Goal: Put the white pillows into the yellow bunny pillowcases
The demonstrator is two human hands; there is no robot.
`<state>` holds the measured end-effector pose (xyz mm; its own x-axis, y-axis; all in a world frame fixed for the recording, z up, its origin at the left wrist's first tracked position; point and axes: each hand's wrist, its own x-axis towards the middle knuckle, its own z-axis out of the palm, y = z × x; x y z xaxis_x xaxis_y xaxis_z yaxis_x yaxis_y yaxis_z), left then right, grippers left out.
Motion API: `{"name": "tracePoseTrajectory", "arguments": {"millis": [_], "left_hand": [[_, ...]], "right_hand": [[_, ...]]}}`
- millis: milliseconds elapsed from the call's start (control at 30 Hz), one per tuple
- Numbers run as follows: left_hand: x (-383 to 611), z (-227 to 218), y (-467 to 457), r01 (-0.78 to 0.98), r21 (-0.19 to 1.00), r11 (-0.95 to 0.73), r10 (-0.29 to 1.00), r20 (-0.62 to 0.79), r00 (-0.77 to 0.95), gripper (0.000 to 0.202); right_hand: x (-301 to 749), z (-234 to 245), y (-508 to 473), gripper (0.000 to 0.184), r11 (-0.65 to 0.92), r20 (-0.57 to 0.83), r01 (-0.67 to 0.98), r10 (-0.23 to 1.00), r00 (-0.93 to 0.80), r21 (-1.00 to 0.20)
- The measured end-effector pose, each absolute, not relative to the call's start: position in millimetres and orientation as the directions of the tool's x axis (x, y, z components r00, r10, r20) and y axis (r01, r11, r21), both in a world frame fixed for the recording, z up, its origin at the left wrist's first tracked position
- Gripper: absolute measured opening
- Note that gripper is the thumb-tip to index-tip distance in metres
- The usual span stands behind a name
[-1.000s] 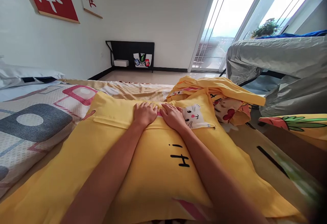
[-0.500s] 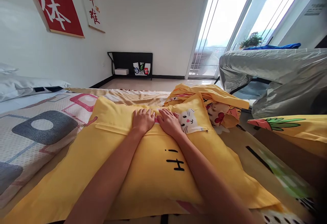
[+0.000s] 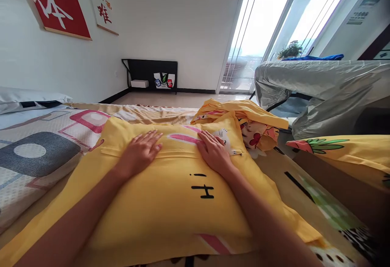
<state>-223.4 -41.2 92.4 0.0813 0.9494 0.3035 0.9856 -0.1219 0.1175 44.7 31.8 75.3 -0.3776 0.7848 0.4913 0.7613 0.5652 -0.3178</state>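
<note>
In front of me a yellow pillow (image 3: 170,194) lies flat on the bed, printed with black letters, pink-and-white rabbit ears and a white animal face. My left hand (image 3: 140,152) rests palm down on its far left part, fingers stretched out and holding nothing. Over the printed ears and beside the face, my right hand (image 3: 214,150) also lies flat on the pillow, fingers extended. A stitched flap edge runs across the pillow beneath both hands. The hands are well apart.
Crumpled yellow bedding (image 3: 243,110) lies beyond the pillow at right, and another yellow fabric piece with a carrot print (image 3: 344,149) is at the right edge. A patterned quilt (image 3: 51,149) covers the left side. A plastic-covered piece of furniture (image 3: 304,76) stands behind at right.
My hands have moved apart: the left slid to the left, the right slightly to the right relative to the pillow. The printed ears between them are now uncovered. The view has shifted a little.
</note>
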Motion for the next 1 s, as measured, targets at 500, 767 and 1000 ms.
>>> {"name": "tracePoseTrajectory", "arguments": {"millis": [500,767,1000], "left_hand": [[-292,79,-84,0.965,0.254,-0.065,0.976,0.216,0.009,0.063],[-320,72,-92,0.88,0.427,-0.209,0.967,0.224,0.121,0.058],[-324,63,-86,0.855,0.494,-0.158,0.95,0.311,-0.004,0.058]], "right_hand": [[113,63,26,0.054,0.554,0.326,0.706,0.832,-0.449,-0.442],[153,49,29,0.053,0.545,0.338,0.608,0.837,-0.431,-0.576],[151,43,36,0.053,0.418,0.363,0.625,0.905,-0.223,-0.659]]}}
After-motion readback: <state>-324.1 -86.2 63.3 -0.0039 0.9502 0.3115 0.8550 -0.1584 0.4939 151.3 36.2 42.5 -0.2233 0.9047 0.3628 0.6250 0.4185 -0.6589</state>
